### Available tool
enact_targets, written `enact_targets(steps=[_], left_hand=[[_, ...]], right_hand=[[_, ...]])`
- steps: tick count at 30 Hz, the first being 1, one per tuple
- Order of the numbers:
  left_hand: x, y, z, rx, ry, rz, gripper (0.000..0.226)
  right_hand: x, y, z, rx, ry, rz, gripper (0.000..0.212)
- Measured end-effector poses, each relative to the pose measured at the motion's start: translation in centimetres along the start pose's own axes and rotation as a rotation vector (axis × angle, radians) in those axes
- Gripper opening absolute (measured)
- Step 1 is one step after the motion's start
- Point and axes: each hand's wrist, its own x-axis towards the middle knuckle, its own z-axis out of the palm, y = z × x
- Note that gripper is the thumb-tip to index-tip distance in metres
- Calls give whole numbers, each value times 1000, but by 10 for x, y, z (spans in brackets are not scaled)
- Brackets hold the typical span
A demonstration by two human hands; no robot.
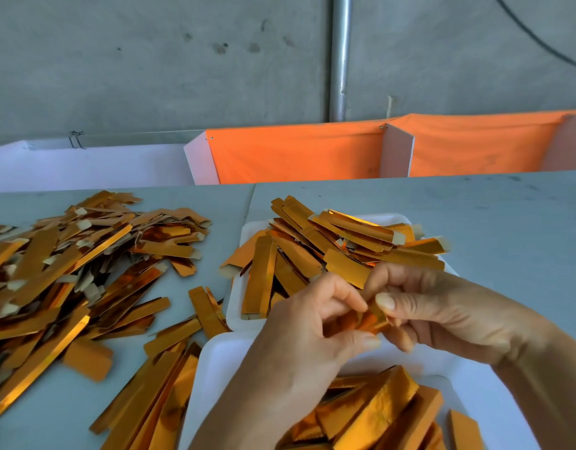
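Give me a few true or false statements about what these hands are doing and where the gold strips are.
1. The left hand and right hand pinch one gold strip between them. True.
2. The far tray holds nothing. False: it is heaped with gold strips.
3. A loose pile of strips lies on the table at the left. True.
4. The cloth behind the table is blue. False: it is orange.

Gold foil strips (85, 254), white trays (247, 235), orange cloth (296, 151)
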Motion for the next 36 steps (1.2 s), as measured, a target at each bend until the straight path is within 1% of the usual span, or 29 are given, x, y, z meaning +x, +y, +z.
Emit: enact_targets(steps=[2, 3, 4, 5, 7, 8, 9, 10, 11, 13, 14, 15, 16, 17, 18, 20, 22, 23, 25, 26, 27, 29, 30, 33, 35, 36], left_hand=[[0, -2, 1, 61, -14, -66, 25], [0, -2, 2, 90, -14, -89, 25], [0, -2, 2, 106, -13, -108, 24], [-1, -1, 3, 122, -14, -121, 22], [-1, 0, 5, 197, 1, -113, 22], [-1, -1, 7, 247, 29, -92, 20], [0, 0, 8, 292, 69, -69, 17], [1, 0, 8, 329, 112, -49, 14], [2, 0, 8, 357, 151, -34, 12], [2, 0, 7, 410, 187, -14, 10], [2, -1, 7, 429, 190, -4, 9], [2, -1, 7, 438, 194, 2, 9], [2, -1, 8, 441, 201, 5, 9], [2, -1, 8, 440, 210, 7, 8], [2, -1, 8, 433, 223, 10, 8], [2, -2, 7, 419, 249, 12, 10], [3, -3, 7, 430, 276, 12, 10], [4, -4, 7, 435, 295, 9, 10], [5, -5, 7, 430, 348, -1, 12], [6, -6, 7, 419, 379, -6, 14], [6, -7, 6, 403, 407, -15, 17], [7, -7, 5, 355, 444, -54, 26], [8, -7, 5, 320, 451, -78, 31], [9, -6, 7, 193, 437, -108, 36], [10, -4, 8, 7, 403, -84, 26], [11, -2, 8, -79, 380, -67, 19]], right_hand=[[-1, -1, 2, -105, 60, 85, 22], [-1, -2, 4, -170, 128, 85, 18], [1, -4, 7, -246, 235, 43, 14], [3, -4, 9, -342, 378, -21, 14], [7, -2, 4, -649, 739, -115, 16], [9, -1, 1, -862, 861, -116, 17], [10, 1, 0, -1033, 899, -87, 21], [12, 4, -1, -1120, 853, -52, 25], [14, 8, -2, -1141, 752, -10, 31], [19, 17, -3, -1205, 585, 159, 43], [21, 21, -3, -1279, 531, 246, 52], [23, 23, -4, -1336, 513, 306, 59], [24, 24, -6, -1357, 520, 327, 59], [25, 25, -8, -1354, 547, 312, 53], [25, 25, -10, -1334, 586, 257, 42], [25, 23, -12, -1204, 677, 80, 24], [25, 19, -12, -939, 766, -42, 18], [26, 17, -10, -807, 806, -68, 18], [25, 14, -10, -623, 860, -105, 17], [24, 12, -10, -516, 848, -121, 15], [22, 8, -8, -381, 802, -139, 16], [17, 5, -5, -138, 674, -166, 27], [15, 4, -4, -67, 636, -165, 32], [14, 6, -1, 74, 540, -112, 37], [15, 6, 3, 71, 417, -77, 36], [15, 6, 6, 40, 333, -58, 32]])
